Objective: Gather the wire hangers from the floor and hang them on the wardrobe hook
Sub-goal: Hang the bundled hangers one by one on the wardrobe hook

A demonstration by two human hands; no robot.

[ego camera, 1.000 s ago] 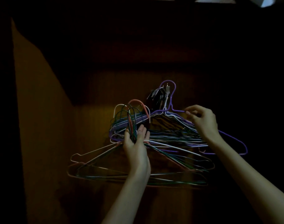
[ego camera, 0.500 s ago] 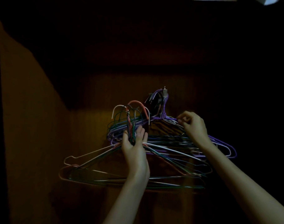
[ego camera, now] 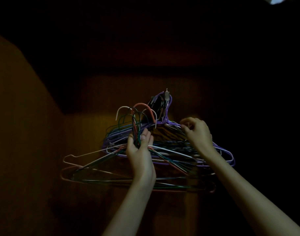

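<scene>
Overhead, our left hand (ego camera: 140, 150) grips the loose hangers (ego camera: 137, 120), whose curved tops sit just left below the wardrobe hook (ego camera: 166, 96); our right hand (ego camera: 197, 132) pinches the purple hanger (ego camera: 221, 149).

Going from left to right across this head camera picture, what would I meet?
Lit wardrobe side panel → white hanger's corner → white hook tip → left hand → wardrobe hook carrying the purple hanger → right hand → purple hanger's far shoulder.

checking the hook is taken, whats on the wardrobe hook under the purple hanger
The purple hanger loops over the hook, with dark hanger necks bunched under it. How many, and the hook's base, is covered and too dark to tell.
</scene>
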